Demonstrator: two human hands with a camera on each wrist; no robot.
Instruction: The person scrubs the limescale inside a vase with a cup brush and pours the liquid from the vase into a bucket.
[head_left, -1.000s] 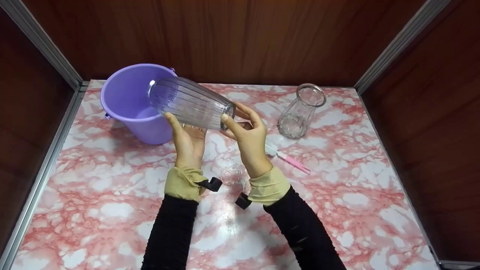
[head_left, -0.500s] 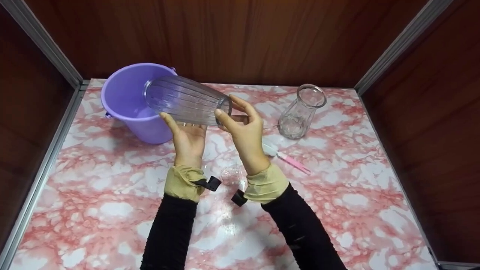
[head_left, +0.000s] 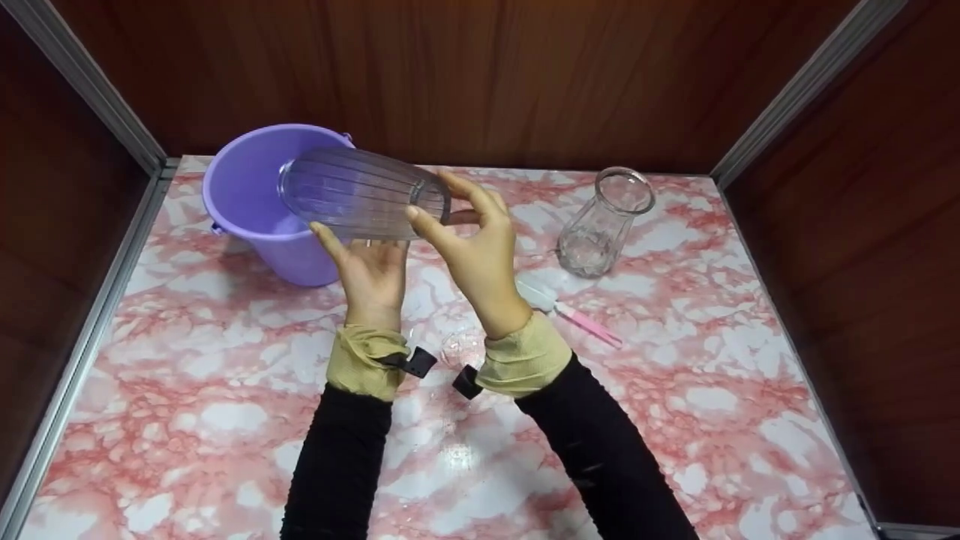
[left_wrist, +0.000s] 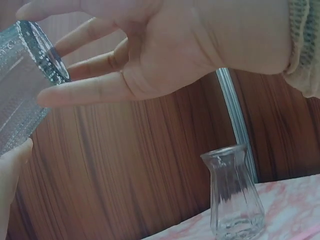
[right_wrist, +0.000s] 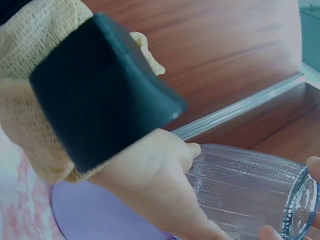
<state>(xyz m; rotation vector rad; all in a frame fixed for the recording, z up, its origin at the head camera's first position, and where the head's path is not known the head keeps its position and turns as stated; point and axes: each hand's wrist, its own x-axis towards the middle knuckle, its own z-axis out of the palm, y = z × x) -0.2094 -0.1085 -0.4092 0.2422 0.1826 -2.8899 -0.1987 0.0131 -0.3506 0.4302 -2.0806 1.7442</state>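
A clear ribbed glass (head_left: 360,196) lies on its side in the air, its mouth over the rim of a purple bucket (head_left: 251,199). My left hand (head_left: 369,264) grips it from below, thumb up its near side. My right hand (head_left: 466,238) pinches its thick base between thumb and fingers. In the left wrist view the base (left_wrist: 42,60) sits at the upper left against the right hand's fingers (left_wrist: 95,90). The right wrist view has the glass (right_wrist: 250,192) above the bucket (right_wrist: 100,220), with the left hand (right_wrist: 165,190) on it.
A clear glass vase (head_left: 602,223) stands upright at the back right of the pink marbled table (head_left: 712,390). A pink-handled white tool (head_left: 574,313) lies in front of it. A small clear glass piece (head_left: 463,348) sits between my wrists. Wooden walls close three sides.
Both hands have carried the ribbed glass left and a little away from me, so its mouth now reaches further over the bucket. Nothing else has moved.
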